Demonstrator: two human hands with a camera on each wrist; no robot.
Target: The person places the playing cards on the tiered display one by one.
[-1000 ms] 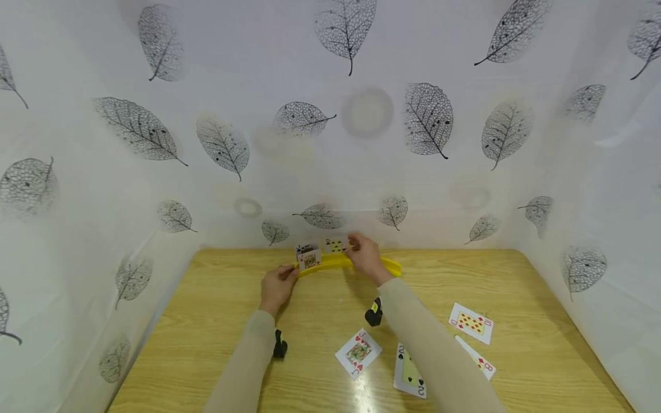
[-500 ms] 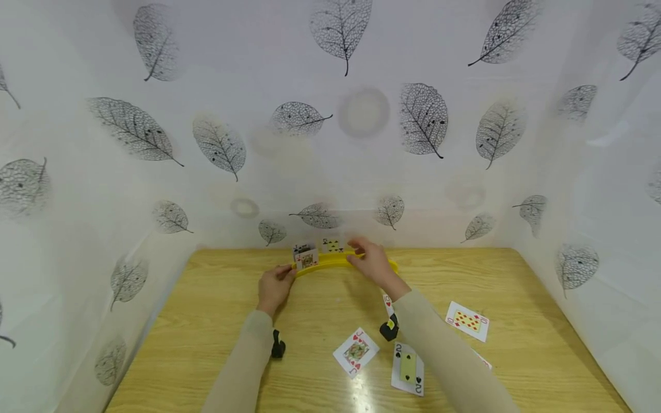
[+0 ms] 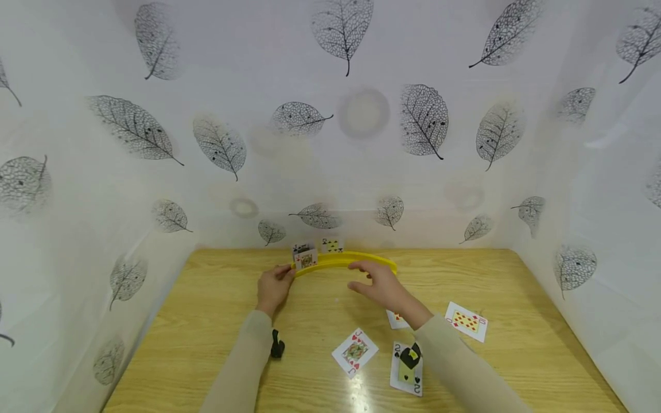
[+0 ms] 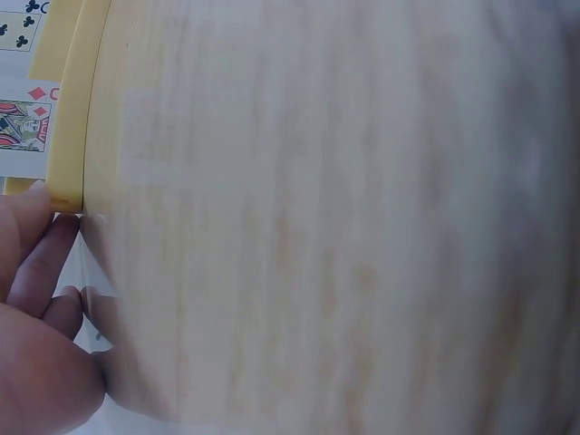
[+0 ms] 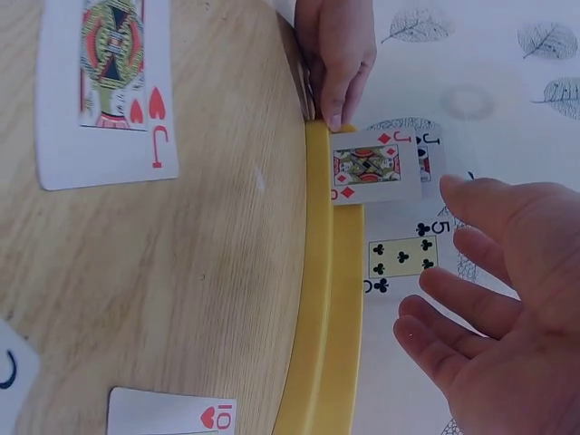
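Note:
A curved yellow card holder stands at the table's far edge. Thumb and fingers of my left hand pinch its left end, as the left wrist view shows of the holder too. Upright at that end are a jack of diamonds and, behind it, a mostly covered black-suit jack. A five of clubs stands beside them in the back row. My right hand hovers in front of the holder's right half, thumb and fingers spread, with nothing held.
Face up on the table lie a jack of hearts, a two of spades and a ten of diamonds. A ten of hearts is partly covered by the right forearm. A leaf-patterned sheet hangs behind.
My right hand has let go of the five of clubs and drawn back toward me and to the right, its fingers spreading. The left hand has stayed on the holder.

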